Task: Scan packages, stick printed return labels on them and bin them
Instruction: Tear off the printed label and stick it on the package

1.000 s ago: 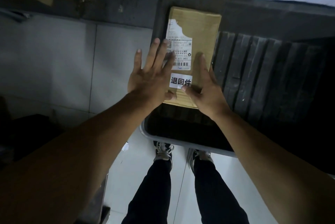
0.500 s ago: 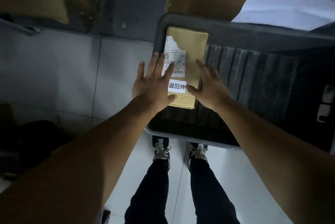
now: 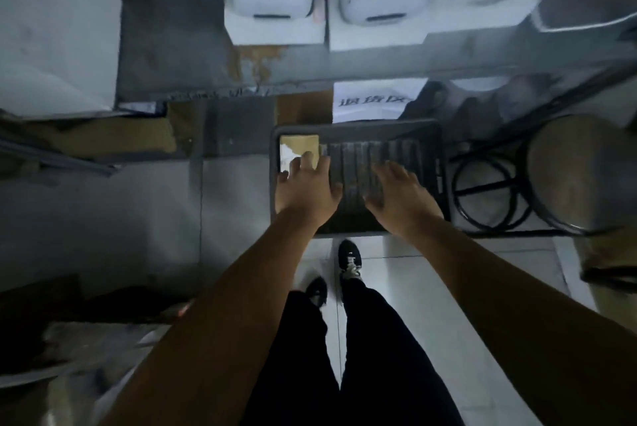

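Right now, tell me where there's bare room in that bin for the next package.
The dark bin has bare ribbed floor between the brown package in its far-left corner and the right wall. The left hand hangs over the package's near end, the right hand over the near-right part. Outside, the stool crowds the right side.

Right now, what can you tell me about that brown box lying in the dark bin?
The brown box looks like a flat cardboard parcel, tan in colour, with a white label on its near left part; the picture is too blurred to read any print. It lies flat in the far left corner of the dark bin, whose floor is ribbed. The left hand is spread over its near end and hides that part, fingers straight; whether they touch the box cannot be told. The right hand hovers apart from it, over the ribs.
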